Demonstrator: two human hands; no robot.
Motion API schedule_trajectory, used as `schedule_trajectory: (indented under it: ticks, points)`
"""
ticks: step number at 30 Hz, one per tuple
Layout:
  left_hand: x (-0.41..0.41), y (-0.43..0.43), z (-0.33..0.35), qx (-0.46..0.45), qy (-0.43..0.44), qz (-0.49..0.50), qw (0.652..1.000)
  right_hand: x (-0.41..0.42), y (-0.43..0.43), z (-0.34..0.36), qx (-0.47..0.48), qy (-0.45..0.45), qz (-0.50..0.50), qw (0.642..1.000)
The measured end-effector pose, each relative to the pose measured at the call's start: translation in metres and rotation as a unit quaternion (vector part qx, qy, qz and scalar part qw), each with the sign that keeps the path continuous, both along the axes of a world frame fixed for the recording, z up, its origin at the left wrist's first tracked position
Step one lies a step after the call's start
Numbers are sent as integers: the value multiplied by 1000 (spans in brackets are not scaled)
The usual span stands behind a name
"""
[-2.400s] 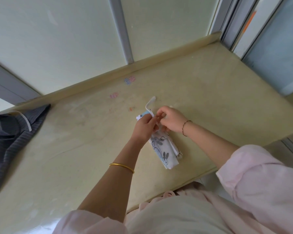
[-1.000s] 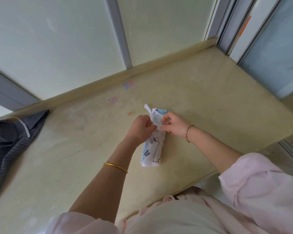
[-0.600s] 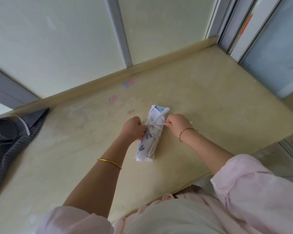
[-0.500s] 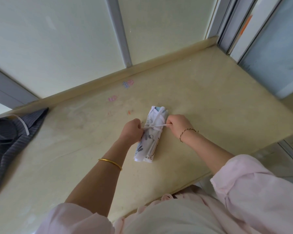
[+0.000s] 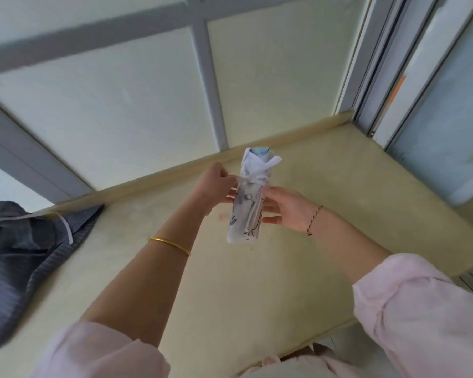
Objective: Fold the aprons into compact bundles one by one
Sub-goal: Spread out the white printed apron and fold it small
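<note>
Head view, 1 frame, slight motion blur. Rolled white printed apron (image 5: pixel 247 203) seen upright, lifted clear of the beige counter (image 5: pixel 325 203), roughly centre frame, in front of the frosted window panels (image 5: pixel 137 105). White strap (image 5: pixel 257 174) wound round the upper part of the roll and knotted; 1 loose tail sticking out to the upper right. Blue trim showing at the top end of the roll.

Left hand (image 5: pixel 215 186): fingers curled, pinching the strap end at the left side of the knot. Gold bangle (image 5: pixel 170 245) on that forearm. Right hand (image 5: pixel 283 207): fingers fairly straight and spread, laid along the right side of the roll; reads as supporting rather than clutching, though the far-side fingers are hidden behind the cloth. Thin cord bracelet (image 5: pixel 313 221) at that wrist. Pink sleeves (image 5: pixel 421 317) pushed up on both arms.

Second apron, dark grey striped (image 5: pixel 25 255) with a white strap, lying unfolded and crumpled at the far left of the counter, well apart from the hands.

Progress, judged: bundle 1 essentially complete, rolled tight and tied; knot looks closed, possibly a final tug in hand. Remaining for bundle 1: let go of the strap, set the bundle down. Remaining overall: at least 1 apron, the grey striped one, untouched, needing spreading, folding, rolling, tying. Count of further aprons out of frame unknown. Estimate about halfway on visible stock.
</note>
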State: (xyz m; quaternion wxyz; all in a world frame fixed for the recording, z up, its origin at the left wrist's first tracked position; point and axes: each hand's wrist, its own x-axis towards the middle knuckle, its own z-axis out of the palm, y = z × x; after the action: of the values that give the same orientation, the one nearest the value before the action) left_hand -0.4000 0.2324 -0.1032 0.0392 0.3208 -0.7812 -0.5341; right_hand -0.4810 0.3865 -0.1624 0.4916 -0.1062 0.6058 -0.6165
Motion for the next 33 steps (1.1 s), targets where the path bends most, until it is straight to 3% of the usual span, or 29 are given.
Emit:
schedule_trajectory:
  ticks: [3,9,19,24,27,30,33]
  points:
    - [-9,-12,53,-7,49,9,999,-17,-28,49,-39,84,23,995]
    - [-16,-40,150,-87,111,-11,990,-39,-70,143,-248,38,109,962]
    - [-3,-87,270,-288,136,35,947,-38,-130,269,-281,174,76,941]
    - [25,-135,328,-210,217,75,950,-26,-178,328,-317,143,74,935]
    - [47,-162,349,-210,224,85,948,-11,-206,351,-298,202,85,929]
    - [63,-192,370,-406,155,100,895,7,-243,372,-307,271,62,910]
    - [68,-212,391,-608,94,99,782,21,-274,390,-331,332,9,883]
